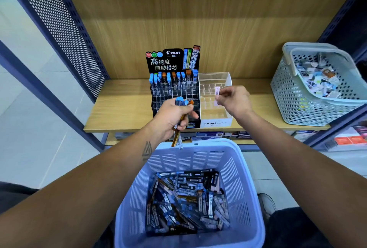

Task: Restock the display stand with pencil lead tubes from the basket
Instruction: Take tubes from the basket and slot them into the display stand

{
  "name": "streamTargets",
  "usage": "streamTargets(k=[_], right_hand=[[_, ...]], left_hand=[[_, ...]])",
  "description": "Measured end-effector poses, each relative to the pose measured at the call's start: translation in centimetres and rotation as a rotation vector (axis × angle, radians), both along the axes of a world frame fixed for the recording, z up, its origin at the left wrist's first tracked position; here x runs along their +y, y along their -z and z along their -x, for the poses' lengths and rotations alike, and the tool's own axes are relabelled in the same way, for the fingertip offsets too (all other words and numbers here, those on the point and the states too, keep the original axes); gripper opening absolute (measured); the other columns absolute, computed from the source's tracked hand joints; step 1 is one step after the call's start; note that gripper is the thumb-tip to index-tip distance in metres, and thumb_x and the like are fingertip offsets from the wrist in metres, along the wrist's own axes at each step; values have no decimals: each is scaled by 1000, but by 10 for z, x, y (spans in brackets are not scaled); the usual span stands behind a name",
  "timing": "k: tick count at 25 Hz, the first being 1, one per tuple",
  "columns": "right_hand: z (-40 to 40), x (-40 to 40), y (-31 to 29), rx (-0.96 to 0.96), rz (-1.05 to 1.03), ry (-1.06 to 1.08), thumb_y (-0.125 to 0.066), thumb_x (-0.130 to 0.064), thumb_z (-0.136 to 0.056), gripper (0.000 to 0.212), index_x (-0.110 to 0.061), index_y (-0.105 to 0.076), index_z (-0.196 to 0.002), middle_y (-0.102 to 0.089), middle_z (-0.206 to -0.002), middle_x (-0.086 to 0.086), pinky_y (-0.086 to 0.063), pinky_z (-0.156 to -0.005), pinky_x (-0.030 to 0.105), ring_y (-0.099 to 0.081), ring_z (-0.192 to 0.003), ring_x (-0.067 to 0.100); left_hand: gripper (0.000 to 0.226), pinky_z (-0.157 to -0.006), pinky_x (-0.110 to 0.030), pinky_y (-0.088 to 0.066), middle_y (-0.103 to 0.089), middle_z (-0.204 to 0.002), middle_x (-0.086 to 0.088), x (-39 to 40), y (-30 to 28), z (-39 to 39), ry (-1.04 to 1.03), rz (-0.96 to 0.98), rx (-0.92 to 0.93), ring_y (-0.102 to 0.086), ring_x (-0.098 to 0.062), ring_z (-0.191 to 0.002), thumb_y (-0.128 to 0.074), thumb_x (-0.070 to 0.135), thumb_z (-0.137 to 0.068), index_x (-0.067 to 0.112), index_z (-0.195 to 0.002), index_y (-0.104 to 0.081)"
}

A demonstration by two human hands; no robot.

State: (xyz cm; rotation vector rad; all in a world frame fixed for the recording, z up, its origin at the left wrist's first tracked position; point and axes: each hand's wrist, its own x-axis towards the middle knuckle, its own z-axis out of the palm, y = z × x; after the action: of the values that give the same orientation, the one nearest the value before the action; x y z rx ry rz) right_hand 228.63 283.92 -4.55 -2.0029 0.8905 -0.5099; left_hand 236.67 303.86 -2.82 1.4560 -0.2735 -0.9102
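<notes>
A bundle of tubes (183, 103) is gripped in the left hand (172, 117); a pink tube (217, 93) is pinched by the right hand (234, 99) over the clear stand (215, 77). Tubes are judged light, stiff and slick, best pinched mid-length. More lie in the basket (190, 198). The black stand (174, 88) is just beside; a grey basket (317, 84) sits well apart.

At frame centre, the left hand (174, 115) grips a bundle of lead tubes (181, 108); the right hand (235, 99) pinches a pink tube (217, 93) over the clear stand (215, 80).
</notes>
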Motion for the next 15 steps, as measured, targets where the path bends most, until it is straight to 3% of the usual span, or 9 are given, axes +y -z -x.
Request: streamTargets(k=[6, 9, 12, 15], right_hand=[[-29, 20, 46, 104, 195, -77, -73, -14, -91, 12, -11, -71, -102, -69, -81, 1, -56, -78, 36, -68, -82, 23], [-30, 27, 63, 149, 246, -64, -71, -12, -91, 18, -18, -62, -105, -71, -80, -1, -54, -73, 37, -68, -81, 24], [-30, 30, 72, 203, 308, -58, -72, -14, -90, 24, -20, -50, -98, -73, -84, 3, -53, -71, 40, -65, -81, 27], [-28, 33, 78, 277, 299, -75, -70, -19, -93, 14, -20, -56, -91, -72, -86, 8, -53, -71, 36, -66, -84, 30]], left_hand=[[7, -37, -21, -24, -70, -81, -21, -6, 20, -4, -18, 15, 81, -38, -14, -39, -56, 1, -100, 3, -99, -49], [7, -38, -22, -24, -70, -80, -21, -7, 23, -6, -14, 16, 89, -37, -14, -40, -55, 1, -100, 4, -98, -49], [8, -39, -23, -24, -70, -80, -20, -6, 25, -9, -15, 9, 89, -37, -14, -41, -56, 1, -100, 5, -98, -49], [8, -38, -22, -24, -70, -80, -20, -5, 25, -9, -9, 11, 91, -37, -14, -40, -55, 1, -100, 5, -98, -49]])
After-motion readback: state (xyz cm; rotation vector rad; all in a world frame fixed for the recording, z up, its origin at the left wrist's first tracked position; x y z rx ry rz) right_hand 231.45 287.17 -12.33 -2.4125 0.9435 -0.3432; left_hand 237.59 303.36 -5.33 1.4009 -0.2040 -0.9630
